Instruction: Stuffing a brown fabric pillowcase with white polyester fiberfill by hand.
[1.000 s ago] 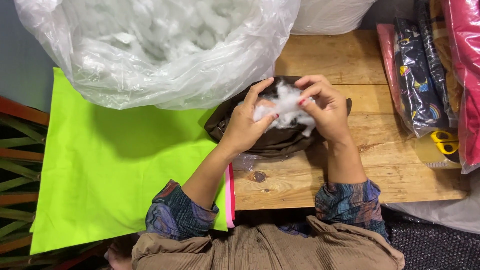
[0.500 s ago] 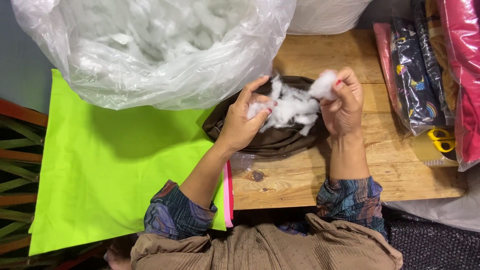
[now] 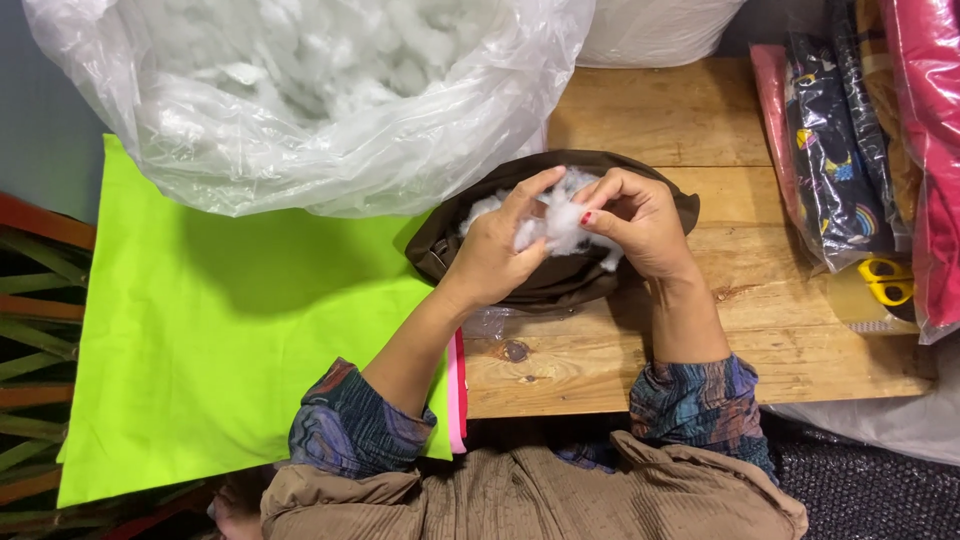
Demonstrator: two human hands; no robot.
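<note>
A clump of white fibre stuffing (image 3: 558,226) is pinched between both hands over a dark brown fabric cover (image 3: 560,285) lying on the wooden table (image 3: 690,120). My left hand (image 3: 495,250) grips the stuffing from the left, fingers curled around it. My right hand (image 3: 635,220) holds it from the right, close against the left hand. More white stuffing (image 3: 478,208) shows at the cover's open mouth by my left hand.
A large clear plastic bag of white stuffing (image 3: 300,90) fills the upper left. Bright green cloth (image 3: 220,330) lies beneath it. Plastic-wrapped patterned fabrics (image 3: 850,140) and yellow-handled scissors (image 3: 888,280) lie at the right table edge.
My hands had pulled the stuffing apart, the right hand lifting a tuft up and right. Now both hands have come back together, pressing the stuffing into one clump over the brown cover.
</note>
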